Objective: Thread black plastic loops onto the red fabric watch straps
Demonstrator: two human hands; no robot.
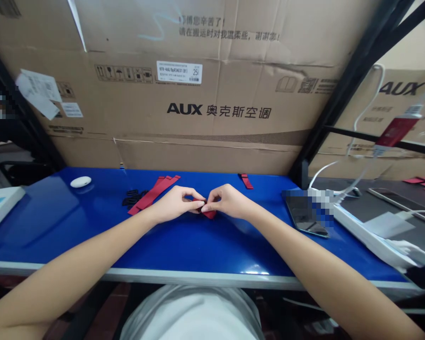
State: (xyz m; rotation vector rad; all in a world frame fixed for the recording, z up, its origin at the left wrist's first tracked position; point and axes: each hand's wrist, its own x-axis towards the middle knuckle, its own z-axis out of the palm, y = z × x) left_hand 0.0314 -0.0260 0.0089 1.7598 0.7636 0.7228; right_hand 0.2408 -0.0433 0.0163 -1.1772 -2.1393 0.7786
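Observation:
Over the middle of the blue table (205, 250), my left hand (179, 203) and my right hand (228, 200) meet, thumbs and fingers pinched together. Between them is a short red strap (209, 214) with a small dark piece, mostly covered by my fingers. To the left of my left hand lie several red straps (154, 193), side by side and overlapping. Black buckles (131, 199) are heaped against their left edge. Behind my right hand, near the cardboard, rests a single red strap with a black end (246, 181).
A large cardboard sheet (184, 127) stands along the table's back edge, between black metal posts. At right are a phone (306, 217) and a white power strip (371, 236) with cables. A white oval object (80, 182) and a white box (2, 208) sit at left.

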